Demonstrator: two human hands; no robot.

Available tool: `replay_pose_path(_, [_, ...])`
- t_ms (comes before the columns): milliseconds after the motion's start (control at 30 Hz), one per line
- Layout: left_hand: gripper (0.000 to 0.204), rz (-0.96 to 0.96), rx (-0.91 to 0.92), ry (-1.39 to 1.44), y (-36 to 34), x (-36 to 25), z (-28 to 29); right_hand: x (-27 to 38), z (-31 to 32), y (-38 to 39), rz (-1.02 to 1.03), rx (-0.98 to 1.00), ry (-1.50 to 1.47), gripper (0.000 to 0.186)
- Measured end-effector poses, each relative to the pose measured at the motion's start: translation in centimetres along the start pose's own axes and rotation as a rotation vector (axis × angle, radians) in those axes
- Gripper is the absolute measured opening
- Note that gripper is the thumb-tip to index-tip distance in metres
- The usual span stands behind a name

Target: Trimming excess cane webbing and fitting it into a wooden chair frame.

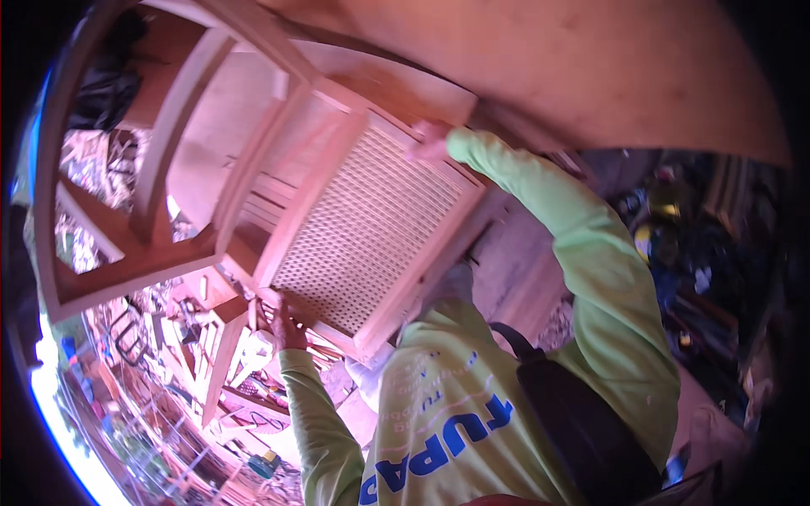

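Observation:
A wooden chair frame [287, 228] fills the left and middle, tilted in front of me. It carries a woven cane panel [363, 223] in a rectangular wooden border, and bare rails and legs extend to the left. My left hand [288, 326] is closed around the border's near left corner, its fingers partly hidden by the wood. Over on the far right edge of the same border, my right hand [429, 142] is closed, with the thumb side near the cane. Both sleeves are light green.
Beyond the chair is a large pale brown board [574, 67]. Wood offcuts and shavings [105, 164] litter the ground at left. Pieces of cut timber [221, 354] lie below the chair's left side. Dark clutter with a yellow object [666, 202] stands at the right.

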State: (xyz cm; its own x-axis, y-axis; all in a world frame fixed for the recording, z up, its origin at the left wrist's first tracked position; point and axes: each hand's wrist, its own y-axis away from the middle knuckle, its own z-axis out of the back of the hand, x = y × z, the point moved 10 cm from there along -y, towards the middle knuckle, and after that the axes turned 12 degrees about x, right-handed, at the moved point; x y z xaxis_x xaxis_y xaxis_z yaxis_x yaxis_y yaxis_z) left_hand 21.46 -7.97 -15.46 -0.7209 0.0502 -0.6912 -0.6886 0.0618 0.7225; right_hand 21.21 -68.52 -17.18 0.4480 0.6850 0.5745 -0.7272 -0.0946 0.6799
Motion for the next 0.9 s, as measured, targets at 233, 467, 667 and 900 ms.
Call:
replay_pose_path(233, [0.056,0.016,-0.063,-0.084,1.5,-0.4,-0.8,-1.7,-0.4,0.4,0.028,-0.154,-0.113,0.11])
replay_pose_path(467, [0.053,-0.051,-0.037,-0.047,0.4,-0.6,-1.1,-2.1,-0.1,0.8,-0.011,-0.279,-0.008,0.107])
replay_pose_path(667, [0.061,-0.341,-0.313,-0.055,2.3,-0.4,-1.4,6.2,2.2,6.8,0.2,-0.782,0.187,0.058])
replay_pose_path(900, [0.037,-1.065,-0.371,-0.959,14.2,-11.4,-17.0,5.1,2.2,6.0,0.163,-0.763,0.182,0.045])
